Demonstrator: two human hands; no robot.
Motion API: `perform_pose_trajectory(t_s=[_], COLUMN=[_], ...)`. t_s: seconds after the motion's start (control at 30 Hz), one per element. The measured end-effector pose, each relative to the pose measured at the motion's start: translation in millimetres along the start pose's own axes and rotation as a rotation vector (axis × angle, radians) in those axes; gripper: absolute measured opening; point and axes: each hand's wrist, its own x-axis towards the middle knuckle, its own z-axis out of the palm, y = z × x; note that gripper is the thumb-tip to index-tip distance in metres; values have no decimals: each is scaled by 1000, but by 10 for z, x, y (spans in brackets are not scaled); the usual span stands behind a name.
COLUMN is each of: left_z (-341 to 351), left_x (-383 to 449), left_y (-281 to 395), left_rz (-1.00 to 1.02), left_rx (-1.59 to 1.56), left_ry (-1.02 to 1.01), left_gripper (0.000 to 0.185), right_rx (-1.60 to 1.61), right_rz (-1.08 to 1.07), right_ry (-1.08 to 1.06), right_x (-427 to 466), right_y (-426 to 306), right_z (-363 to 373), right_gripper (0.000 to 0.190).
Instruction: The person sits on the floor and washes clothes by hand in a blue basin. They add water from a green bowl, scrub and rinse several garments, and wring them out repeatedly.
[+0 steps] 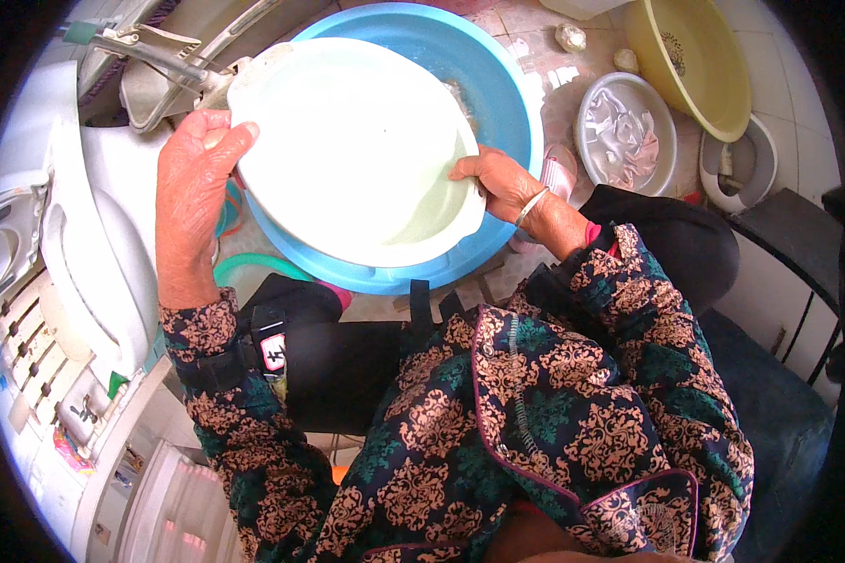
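Observation:
A white plastic basin (359, 155) is held up between both hands, over a large round blue tub (517, 91) on the floor. My left hand (201, 158) grips its left rim, with the thumb pressed against the edge. My right hand (503, 179) clasps the right rim, its thumb over the inside and the fingers mostly hidden beneath. The basin's inside is brightly lit, so whether it holds anything cannot be told. Part of the blue tub's inside shows behind the basin; the rest is covered.
A grey basin (665, 165) with wet cloth, a tilted yellow tub (732, 98) and a white-and-grey bucket (764, 162) stand at right. A metal frame (176, 67) is at upper left, white fixtures (105, 260) at left. A green hose (260, 262) lies near my knee.

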Motion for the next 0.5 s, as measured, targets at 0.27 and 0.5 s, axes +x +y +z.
perform_pose_trajectory(t_s=[0.27,0.5], left_z=[-20,4], left_x=[-8,-12], left_y=[95,173], left_rz=[1,33], left_rx=[-36,-59], left_ry=[-38,-43], left_gripper=[25,24], right_rx=[31,14], right_rz=[13,25], right_ry=[-56,-45], right_x=[42,74], right_y=[-7,-6], right_z=[-2,-6], right_gripper=[48,44])
